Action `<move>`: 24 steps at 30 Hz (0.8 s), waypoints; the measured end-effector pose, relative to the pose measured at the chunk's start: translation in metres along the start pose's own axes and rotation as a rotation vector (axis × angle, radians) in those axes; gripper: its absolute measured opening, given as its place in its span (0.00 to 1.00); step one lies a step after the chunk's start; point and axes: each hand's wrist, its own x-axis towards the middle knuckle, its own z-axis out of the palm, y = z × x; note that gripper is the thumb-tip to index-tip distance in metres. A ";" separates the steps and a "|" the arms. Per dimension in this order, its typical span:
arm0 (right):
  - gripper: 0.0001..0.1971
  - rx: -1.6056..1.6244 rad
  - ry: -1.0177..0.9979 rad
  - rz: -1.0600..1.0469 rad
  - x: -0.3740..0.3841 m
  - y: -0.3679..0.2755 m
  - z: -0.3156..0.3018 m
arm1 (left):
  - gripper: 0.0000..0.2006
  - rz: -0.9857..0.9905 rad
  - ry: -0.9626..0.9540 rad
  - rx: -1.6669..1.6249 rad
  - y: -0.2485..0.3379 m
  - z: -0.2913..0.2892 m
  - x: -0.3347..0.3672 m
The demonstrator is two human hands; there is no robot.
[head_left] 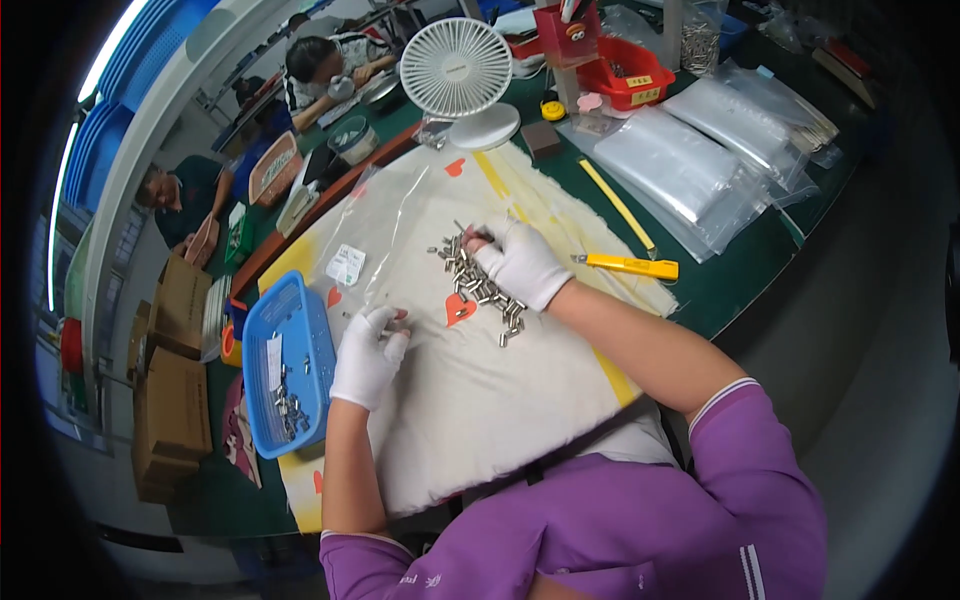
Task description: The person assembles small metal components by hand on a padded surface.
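My right hand (518, 262), in a white glove with bare fingertips, reaches over a loose pile of small shiny metal cylinders (478, 285). Its thumb and fingers are pinched together around one small metal cylinder at the pile's far edge. My left hand (368, 358), gloved the same way, is held above the cloth just right of a blue plastic basket (318, 345). Its fingers are curled inward, and what they hold, if anything, is too small to make out. More metal cylinders (290, 412) lie in the basket's near end beside a white paper slip.
White cloth (440, 420) with red hearts covers the work surface. A clear plastic bag (385, 225) lies beyond my left hand. To the right are a yellow box cutter (628, 265) and stacked clear bags (665, 165). A white fan (456, 70) stands at the back; two people sit beyond.
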 end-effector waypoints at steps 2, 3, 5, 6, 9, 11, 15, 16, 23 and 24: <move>0.07 0.008 0.034 0.011 0.005 0.005 -0.003 | 0.13 0.064 -0.008 0.076 0.003 0.001 0.010; 0.07 -0.036 0.045 0.002 0.005 0.006 -0.005 | 0.13 0.036 -0.016 0.077 0.002 0.004 0.017; 0.07 -0.066 0.047 -0.009 0.007 0.007 -0.002 | 0.13 0.006 -0.043 0.040 0.001 0.008 0.027; 0.07 -0.049 0.026 0.012 0.007 0.009 0.000 | 0.13 -0.002 -0.047 0.045 0.002 0.011 0.032; 0.07 -0.015 0.010 0.048 0.006 0.007 0.001 | 0.14 0.024 -0.081 -0.011 0.009 0.024 0.049; 0.07 -0.003 0.013 0.059 0.005 0.007 0.000 | 0.14 0.060 -0.020 0.068 0.016 0.033 0.064; 0.08 -0.040 0.133 -0.021 0.006 0.016 0.001 | 0.17 0.170 0.092 0.288 0.005 0.046 0.105; 0.08 -0.035 0.141 -0.006 0.008 0.018 0.000 | 0.17 0.175 0.095 0.291 0.003 0.048 0.111; 0.08 -0.012 0.175 0.041 0.016 0.034 0.000 | 0.24 0.253 -0.128 0.048 0.017 0.068 0.116; 0.08 -0.025 0.173 0.029 0.016 0.033 0.000 | 0.24 0.253 -0.131 0.049 0.021 0.067 0.111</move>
